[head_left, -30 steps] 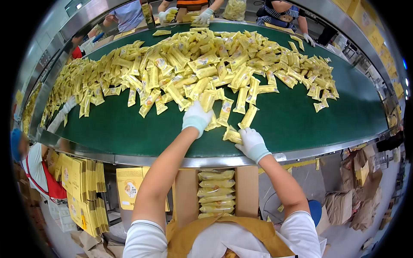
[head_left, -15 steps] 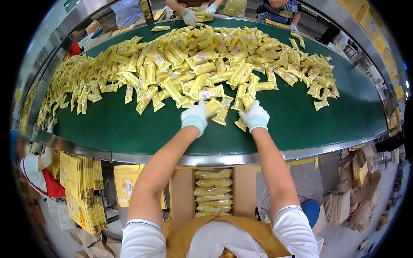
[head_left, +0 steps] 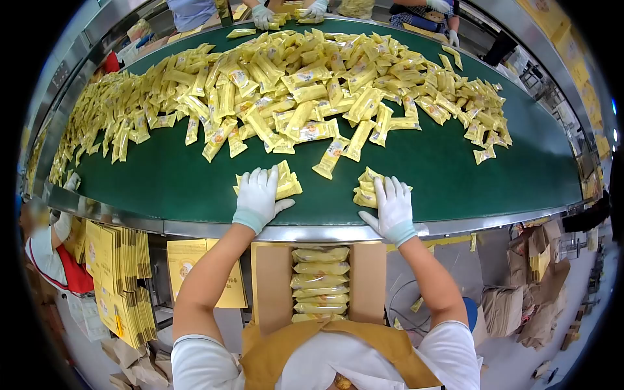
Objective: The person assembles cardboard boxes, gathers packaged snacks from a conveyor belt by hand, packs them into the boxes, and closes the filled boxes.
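From the head camera, a row of packets (head_left: 321,268) already sits inside our open carton (head_left: 368,279). Beyond the carton, leftward, our left hand (head_left: 257,193) clasps one cluster (head_left: 289,182); rightward, our right hand (head_left: 394,205) clasps a second cluster (head_left: 365,190). Farther beyond it, a large heap (head_left: 279,97) remains loose.

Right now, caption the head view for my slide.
Gloved left hand and right hand on yellow packets over a green surface, with a packet pile beyond and an open carton nearer.
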`<state>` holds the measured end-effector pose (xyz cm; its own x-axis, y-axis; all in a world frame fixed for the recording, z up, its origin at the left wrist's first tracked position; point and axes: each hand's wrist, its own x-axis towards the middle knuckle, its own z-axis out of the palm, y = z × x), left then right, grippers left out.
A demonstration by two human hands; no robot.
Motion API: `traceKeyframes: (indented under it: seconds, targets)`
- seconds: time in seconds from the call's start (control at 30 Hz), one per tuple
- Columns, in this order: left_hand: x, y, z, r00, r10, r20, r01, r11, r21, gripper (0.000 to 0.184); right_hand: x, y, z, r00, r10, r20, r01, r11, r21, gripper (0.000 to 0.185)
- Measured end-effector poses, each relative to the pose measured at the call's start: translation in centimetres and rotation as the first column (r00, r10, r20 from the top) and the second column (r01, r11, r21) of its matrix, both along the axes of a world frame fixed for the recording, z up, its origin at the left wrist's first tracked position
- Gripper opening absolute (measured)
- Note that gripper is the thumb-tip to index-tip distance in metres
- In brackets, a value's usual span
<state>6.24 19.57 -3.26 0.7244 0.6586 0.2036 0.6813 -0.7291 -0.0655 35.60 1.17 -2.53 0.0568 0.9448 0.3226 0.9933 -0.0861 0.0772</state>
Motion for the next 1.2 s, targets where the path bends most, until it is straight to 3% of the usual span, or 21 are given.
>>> traceKeyframes:
  seconds: [0.07, 0.1, 0.2, 0.23, 0.3, 0.33, 0.43, 0.47, 0.5, 0.6, 0.67, 0.7, 0.77, 0.83, 0.9, 0.93, 0.97, 1.0, 1.13, 1.2]
  targets:
    - [0.7, 0.1, 2.5, 0.991, 0.102, -0.086, -0.118, 0.970, -0.214, 0.095, 0.0, -0.1, -0.2, 0.998, 0.004, -0.069, -0.003, 1.000, 0.015, 0.089]
    - [0.9, 0.3, 3.5, 0.980, 0.143, -0.138, -0.180, 0.933, -0.313, 0.096, 0.3, -0.1, 0.1, 0.993, -0.029, -0.113, 0.021, 0.998, -0.067, 0.092]
    - [0.6, 0.2, 3.5, 0.980, 0.137, -0.147, -0.172, 0.951, -0.258, 0.096, 1.5, 1.1, 2.4, 0.965, -0.167, -0.200, 0.086, 0.929, -0.361, 0.102]
    - [0.4, 0.1, 3.1, 0.982, 0.133, -0.131, -0.162, 0.958, -0.238, 0.095, 1.8, 1.1, 1.9, 0.986, -0.095, -0.140, 0.050, 0.954, -0.295, 0.102]
    - [-0.1, -0.6, 1.8, 0.994, 0.103, -0.046, -0.103, 0.995, 0.015, 0.095, 2.6, 0.9, 0.4, 0.999, 0.037, -0.007, -0.038, 0.985, -0.167, 0.100]
    - [-0.3, -0.9, 1.4, 0.997, 0.079, -0.009, -0.077, 0.987, 0.142, 0.094, 2.8, 0.5, -0.1, 0.996, 0.065, -0.054, -0.073, 0.984, -0.162, 0.099]
    - [-0.1, -2.0, 2.9, 0.975, 0.096, -0.201, -0.144, 0.960, -0.238, 0.095, 3.1, -0.3, -1.0, 0.981, 0.150, -0.125, -0.164, 0.981, -0.103, 0.097]
    - [-0.4, -2.6, 2.2, 0.976, 0.089, -0.197, -0.121, 0.981, -0.155, 0.097, 3.2, -0.4, -1.2, 0.978, 0.181, -0.105, -0.188, 0.981, -0.055, 0.096]
    - [-0.4, -2.8, 2.1, 0.978, 0.099, -0.184, -0.132, 0.976, -0.175, 0.098, 3.0, -0.4, -1.0, 0.974, 0.211, -0.084, -0.212, 0.977, -0.006, 0.096]
    - [-0.7, -2.6, 2.3, 0.983, 0.116, -0.140, -0.148, 0.958, -0.244, 0.101, 2.5, 0.7, 0.2, 0.979, -0.056, -0.196, -0.010, 0.947, -0.321, 0.100]
    - [-1.2, -1.7, 1.9, 0.988, 0.120, -0.100, -0.145, 0.940, -0.307, 0.103, 2.1, 0.6, 2.0, 0.919, -0.107, -0.379, 0.005, 0.965, -0.261, 0.101]
    - [-1.7, -1.4, 1.7, 0.992, 0.118, -0.051, -0.128, 0.935, -0.332, 0.105, 1.7, 0.8, 3.4, 0.874, -0.121, -0.470, 0.012, 0.974, -0.228, 0.101]
    - [-2.7, -1.0, 1.5, 0.992, 0.120, 0.048, -0.094, 0.922, -0.375, 0.108, -0.6, -0.8, 7.0, 0.798, 0.104, -0.594, -0.069, 0.994, 0.080, 0.102]
    - [-4.2, -1.2, 1.6, 0.930, 0.207, 0.302, -0.040, 0.877, -0.479, 0.107, -3.8, -3.2, 10.9, 0.686, 0.256, -0.682, -0.163, 0.966, 0.198, 0.093]
    - [-5.9, -1.6, 1.2, 0.761, 0.300, 0.575, 0.087, 0.831, -0.549, 0.105, -6.7, -4.6, 16.2, 0.765, 0.272, -0.584, -0.354, 0.935, -0.029, 0.081]
    - [-6.5, -1.2, 0.6, 0.678, 0.395, 0.620, 0.148, 0.753, -0.642, 0.099, -8.4, -5.3, 17.4, 0.812, 0.327, -0.483, -0.409, 0.910, -0.072, 0.073]
    - [-6.9, -1.8, 1.9, 0.621, 0.421, 0.661, 0.254, 0.690, -0.678, 0.098, -9.6, -6.0, 16.5, 0.785, 0.466, -0.408, -0.499, 0.866, 0.027, 0.066]
    - [-6.9, -3.0, 4.0, 0.559, 0.455, 0.693, 0.361, 0.620, -0.697, 0.096, -10.8, -6.5, 15.9, 0.783, 0.484, -0.391, -0.555, 0.827, -0.088, 0.062]
    - [-7.0, -7.4, 8.4, 0.451, 0.526, 0.721, 0.682, 0.318, -0.659, 0.096, -14.2, -7.7, 12.2, 0.726, 0.584, -0.363, -0.687, 0.605, -0.402, 0.043]
    - [-6.0, -10.1, 10.0, 0.385, 0.595, 0.706, 0.809, 0.151, -0.568, 0.100, -16.3, -8.6, 8.9, 0.736, 0.603, -0.308, -0.674, 0.605, -0.424, 0.034]
